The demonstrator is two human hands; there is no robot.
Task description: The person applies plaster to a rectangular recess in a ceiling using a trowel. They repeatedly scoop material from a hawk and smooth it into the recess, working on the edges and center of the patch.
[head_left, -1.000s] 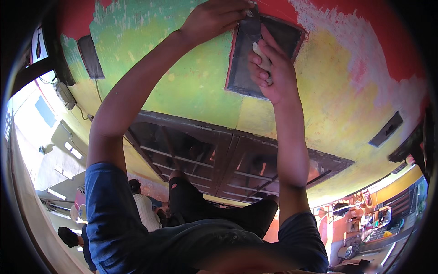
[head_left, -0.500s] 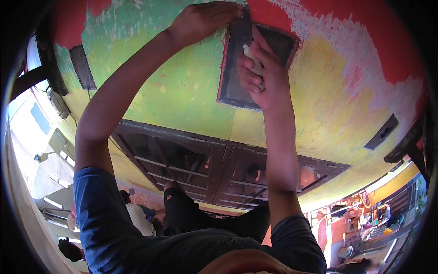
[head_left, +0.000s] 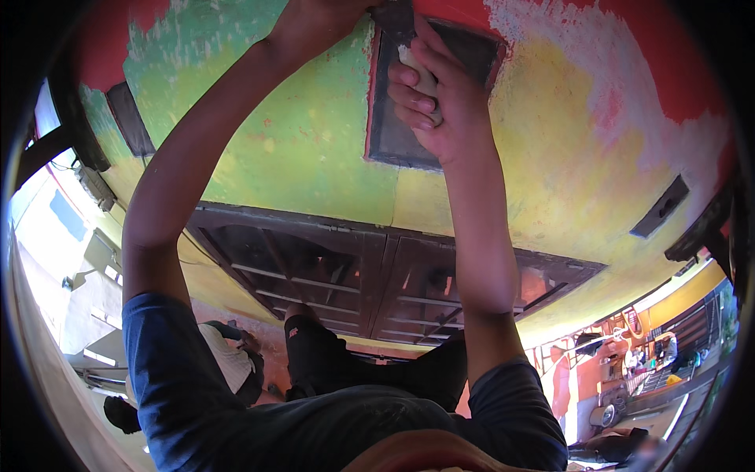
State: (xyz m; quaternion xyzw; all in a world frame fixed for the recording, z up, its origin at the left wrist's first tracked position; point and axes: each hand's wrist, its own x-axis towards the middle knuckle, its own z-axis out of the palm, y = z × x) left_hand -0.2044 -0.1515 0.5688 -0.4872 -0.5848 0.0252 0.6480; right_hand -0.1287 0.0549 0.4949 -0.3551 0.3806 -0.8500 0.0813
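Note:
My right hand (head_left: 444, 90) is wrapped round the pale handle of a scraper (head_left: 425, 79), its index finger stretched along the tool. The dark flat blade (head_left: 395, 22) points up toward red paint at the top edge of the view. My left hand (head_left: 326, 20) reaches up beside it, its fingers closed at the blade; the upper part of that hand is cut off by the picture's edge. Behind my right hand lies a dark rectangular panel (head_left: 405, 141) with a red-edged border, set in the painted wall (head_left: 307, 141). Where the blade's tip meets the wall is hidden.
Patchy green, yellow and red paint covers the wall, with pale scraped streaks (head_left: 582, 63). Below are dark-framed windows (head_left: 314, 271). Small dark vents (head_left: 661, 206) sit at the sides. A person in a light top (head_left: 224, 354) is lower left; cluttered shelves (head_left: 629, 354) stand lower right.
The view has tilted slightly, so the wall sits higher in it. Both hands and the scraper have shifted up and a little left, and my left hand is now partly out of view.

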